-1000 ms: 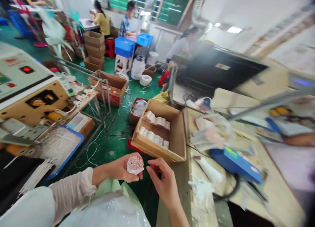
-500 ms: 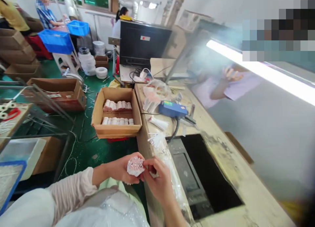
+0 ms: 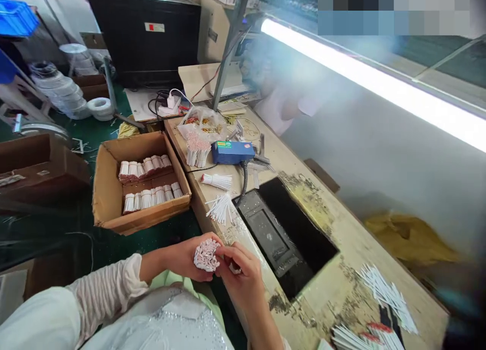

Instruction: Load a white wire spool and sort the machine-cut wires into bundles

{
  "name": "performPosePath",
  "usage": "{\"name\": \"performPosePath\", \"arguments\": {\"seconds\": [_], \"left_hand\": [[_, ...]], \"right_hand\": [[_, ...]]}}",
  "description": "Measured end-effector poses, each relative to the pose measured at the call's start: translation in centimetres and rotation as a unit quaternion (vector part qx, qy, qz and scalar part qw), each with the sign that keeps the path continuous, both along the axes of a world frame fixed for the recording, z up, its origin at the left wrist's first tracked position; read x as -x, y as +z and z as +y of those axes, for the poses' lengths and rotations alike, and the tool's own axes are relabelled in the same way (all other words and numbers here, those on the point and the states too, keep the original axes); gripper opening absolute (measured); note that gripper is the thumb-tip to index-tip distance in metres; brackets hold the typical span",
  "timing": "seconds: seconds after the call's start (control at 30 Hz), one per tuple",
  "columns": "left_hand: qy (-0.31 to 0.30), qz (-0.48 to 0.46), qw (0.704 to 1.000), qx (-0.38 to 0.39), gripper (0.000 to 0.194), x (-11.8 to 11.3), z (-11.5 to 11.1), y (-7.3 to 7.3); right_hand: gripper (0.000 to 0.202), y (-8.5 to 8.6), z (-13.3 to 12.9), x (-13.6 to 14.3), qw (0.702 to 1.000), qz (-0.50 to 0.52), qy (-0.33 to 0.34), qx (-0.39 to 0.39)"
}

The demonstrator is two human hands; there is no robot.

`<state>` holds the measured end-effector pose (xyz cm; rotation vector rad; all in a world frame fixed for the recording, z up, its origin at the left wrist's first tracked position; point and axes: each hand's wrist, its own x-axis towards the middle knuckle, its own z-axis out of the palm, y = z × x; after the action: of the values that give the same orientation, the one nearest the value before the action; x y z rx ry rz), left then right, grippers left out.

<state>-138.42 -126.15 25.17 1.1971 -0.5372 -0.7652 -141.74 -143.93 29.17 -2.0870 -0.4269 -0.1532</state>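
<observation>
Your left hand (image 3: 187, 257) has its grip clamped around the bundle of white sticks (image 3: 206, 255); your right hand (image 3: 243, 276) touches it at three o'clock. I cannot tell whether that grip closes. A carton (image 3: 150, 217) sits at ten o'clock.

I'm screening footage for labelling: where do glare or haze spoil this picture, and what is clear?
Head view: the tube lamp glares white, with bluish haze near it veiling a person; head view: the bundle in the left hand is fairly sharp; head view: pixel blocks mask the top right.
</observation>
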Motion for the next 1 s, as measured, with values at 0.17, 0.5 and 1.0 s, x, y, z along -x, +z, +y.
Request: {"name": "performPosePath", "arguments": {"seconds": [0.17, 0.5, 1.0], "left_hand": [[-0.024, -0.015, 1.0, -0.009, 0.057, -3.0, 0.8, -0.2], [-0.085, 0.078, 0.993, -0.003, 0.056, -5.8, 0.3, -1.8], [-0.066, -0.026, 0.997, -0.028, 0.057, -7.6, -0.3, -3.4]], "right_hand": [[0.011, -0.5, 1.1, -1.6, 0.999, 0.037, -0.036, -0.008], [0.01, -2.3, 1.8, -3.3, 0.98, 0.151, -0.094, -0.092], [0.012, -3.7, 1.6, -4.0, 0.967, 0.17, -0.159, -0.103]]}}
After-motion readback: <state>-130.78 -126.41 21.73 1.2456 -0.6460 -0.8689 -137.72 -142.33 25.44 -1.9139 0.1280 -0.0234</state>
